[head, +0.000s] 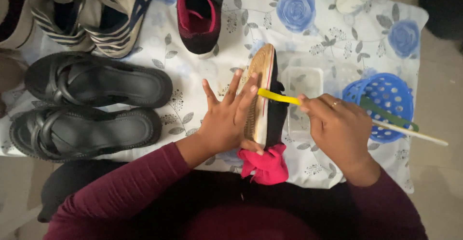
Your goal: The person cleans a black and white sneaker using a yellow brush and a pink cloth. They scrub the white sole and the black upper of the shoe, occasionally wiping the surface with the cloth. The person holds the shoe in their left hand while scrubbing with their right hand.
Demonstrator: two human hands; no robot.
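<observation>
A black shoe [276, 114] stands on its side on the flowered cloth [308, 37], its tan sole [258, 90] turned to the left. My left hand [226, 117] lies flat against that sole with the fingers spread, thumb under the heel. My right hand [337, 126] grips a yellow toothbrush [277, 96], whose head touches the edge of the sole. A pink cloth [265, 165] is bunched under the shoe's near end.
Two black sandals [91, 105] lie at the left. Striped sneakers [91, 13] and a black and pink shoe [200, 15] sit at the back. A clear plastic box [304, 81] and a blue basket [386, 100] holding a green brush and a white stick stand to the right.
</observation>
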